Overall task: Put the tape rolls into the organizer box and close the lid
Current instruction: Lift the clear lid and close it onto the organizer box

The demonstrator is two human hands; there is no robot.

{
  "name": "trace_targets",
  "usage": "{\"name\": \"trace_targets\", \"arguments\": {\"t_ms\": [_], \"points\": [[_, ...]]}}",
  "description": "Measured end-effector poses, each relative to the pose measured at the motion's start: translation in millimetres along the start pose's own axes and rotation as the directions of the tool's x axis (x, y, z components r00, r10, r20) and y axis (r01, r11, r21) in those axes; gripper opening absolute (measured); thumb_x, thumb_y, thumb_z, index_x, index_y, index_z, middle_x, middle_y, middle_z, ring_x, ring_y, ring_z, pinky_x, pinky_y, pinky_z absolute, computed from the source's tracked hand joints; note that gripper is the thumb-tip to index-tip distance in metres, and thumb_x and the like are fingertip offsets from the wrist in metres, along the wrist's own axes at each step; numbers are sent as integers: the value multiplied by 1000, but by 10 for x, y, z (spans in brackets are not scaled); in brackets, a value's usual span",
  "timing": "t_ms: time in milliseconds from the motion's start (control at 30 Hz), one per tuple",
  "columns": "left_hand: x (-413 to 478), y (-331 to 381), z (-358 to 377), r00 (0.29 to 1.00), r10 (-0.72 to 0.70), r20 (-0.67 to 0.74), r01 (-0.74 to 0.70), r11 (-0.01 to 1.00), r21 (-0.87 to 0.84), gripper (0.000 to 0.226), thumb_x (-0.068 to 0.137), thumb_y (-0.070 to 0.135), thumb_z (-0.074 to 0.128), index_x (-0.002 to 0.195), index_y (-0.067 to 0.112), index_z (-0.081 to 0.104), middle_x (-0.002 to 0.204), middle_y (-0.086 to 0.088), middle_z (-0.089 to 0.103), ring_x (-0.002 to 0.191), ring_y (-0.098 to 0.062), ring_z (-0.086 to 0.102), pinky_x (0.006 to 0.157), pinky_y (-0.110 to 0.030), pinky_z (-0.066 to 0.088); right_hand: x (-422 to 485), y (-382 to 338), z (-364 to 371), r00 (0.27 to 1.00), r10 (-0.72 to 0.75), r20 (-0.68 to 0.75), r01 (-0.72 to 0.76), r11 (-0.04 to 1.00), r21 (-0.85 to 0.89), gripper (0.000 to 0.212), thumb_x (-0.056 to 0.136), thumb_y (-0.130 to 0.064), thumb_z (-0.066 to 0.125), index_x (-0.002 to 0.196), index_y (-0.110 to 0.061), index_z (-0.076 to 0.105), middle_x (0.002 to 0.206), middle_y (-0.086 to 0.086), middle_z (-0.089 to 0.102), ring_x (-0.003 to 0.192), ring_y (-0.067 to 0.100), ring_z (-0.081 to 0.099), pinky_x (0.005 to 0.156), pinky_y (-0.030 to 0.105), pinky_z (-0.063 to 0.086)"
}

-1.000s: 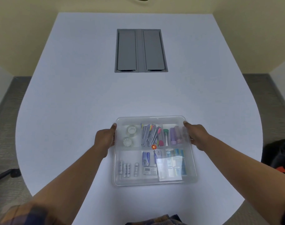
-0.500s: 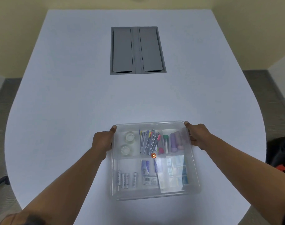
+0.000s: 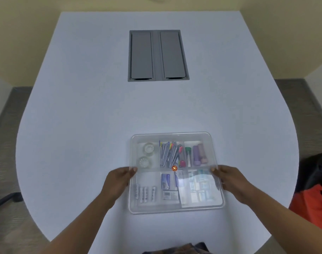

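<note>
Two bare forearms are seen reaching in from the near edge, one to each side of a clear box (image 3: pixel 175 208) that lies on the white counter (image 3: pixel 83 125). The left hand (image 3: pixel 118 182) is set against the box's left wall about halfway along, with the thumb laid over the rim; the fingers (image 3: pixel 132 170) are clamped on that edge. The right hand (image 3: pixel 230 180) is placed likewise on the right wall, its fingers (image 3: pixel 213 169) closed on the rim. A clear lid (image 3: pixel 198 198) is seen covering the box; whether it is fully snapped down cannot be told.

Through the lid the compartments are visible. In the near left one, batteries (image 3: pixel 144 193) are laid side by side. Beside them, in the near middle, small packets (image 3: pixel 165 182) are held, and in the near right one pale blue and white packs (image 3: pixel 200 189) are stacked. In the far left compartment the two tape rolls (image 3: pixel 146 155) are lying flat, one behind the other. Pens (image 3: pixel 169 154) are held in the far middle compartment, and tubes (image 3: pixel 196 154) in green, purple and pink in the far right. An orange dot (image 3: pixel 174 168) is seen near the box's centre.

Farther off, a grey double hatch (image 3: pixel 157 55) is set flush into the counter. At the right edge something black and orange (image 3: pixel 314 195) is seen on the floor.
</note>
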State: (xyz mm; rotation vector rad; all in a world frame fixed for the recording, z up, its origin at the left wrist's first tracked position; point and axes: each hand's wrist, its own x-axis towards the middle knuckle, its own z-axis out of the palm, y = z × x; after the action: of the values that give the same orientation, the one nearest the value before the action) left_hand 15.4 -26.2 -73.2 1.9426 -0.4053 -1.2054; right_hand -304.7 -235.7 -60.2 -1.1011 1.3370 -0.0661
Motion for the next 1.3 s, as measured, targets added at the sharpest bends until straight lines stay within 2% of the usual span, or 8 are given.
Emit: {"name": "trace_targets", "arguments": {"t_ms": [100,300,500,833,933,1067,1167,1300], "points": [[-383,-346,-52,985,-27,171,32,999,-28,31,76,45,74,102,29,75,98,4,77,96,-17,71,89,-36,55,-286,279,-75,997,0,79,-1,1000,17,20,82,-30,73,94,-15,77,90,1,77,85,16,73,79,30,54],[-735,-624,-43,948,-43,317,112,972,-204,43,80,23,75,122,26,65,121,4,70,114,-10,62,87,-18,51,-565,621,-76,994,-47,102,41,997,61,23,81,-13,75,103,-11,75,103,6,77,96,17,70,90,30,53],[-750,-579,-4,959,-28,281,94,970,-225,28,82,11,71,110,16,72,109,1,74,98,-5,67,80,-14,51,-598,717,-17,990,-142,15,140,986,96,26,79,-7,75,104,-10,75,104,10,76,97,20,71,87,29,56],[-791,-552,34,979,-15,205,58,977,-206,33,80,11,74,110,22,72,110,1,74,102,-9,68,83,-17,53,-543,722,-29,987,-161,-3,161,987,0,26,74,-10,80,100,-9,76,89,5,78,77,10,69,80,28,56],[-801,-550,66,992,-30,120,42,994,-97,27,78,22,78,103,30,72,103,7,76,90,-4,69,86,-27,53,-568,692,32,980,-166,-109,154,982,-112,36,74,-19,82,108,-12,71,99,5,75,87,15,68,85,35,52],[-816,-575,129,996,58,-71,-39,967,250,66,78,44,73,135,21,49,135,3,57,120,-16,56,102,-36,45,-653,666,200,890,-377,-258,244,870,-428,55,83,-39,71,130,-17,53,131,2,60,116,20,58,98,36,46],[-828,-520,213,911,362,-198,-145,730,667,75,84,55,58,144,15,37,151,-3,40,141,-21,32,114,-39,31,-701,618,374,802,-562,-203,340,708,-620,60,88,-52,52,137,-18,47,142,3,51,130,21,47,107,36,37],[-755,-342,401,854,515,-69,-261,540,801,74,89,60,42,146,15,33,157,-3,30,148,-20,16,118,-40,20,-651,513,592,734,-676,-71,354,470,-808,62,91,-56,45,141,-18,44,151,3,42,142,22,34,114,38,30]]}}
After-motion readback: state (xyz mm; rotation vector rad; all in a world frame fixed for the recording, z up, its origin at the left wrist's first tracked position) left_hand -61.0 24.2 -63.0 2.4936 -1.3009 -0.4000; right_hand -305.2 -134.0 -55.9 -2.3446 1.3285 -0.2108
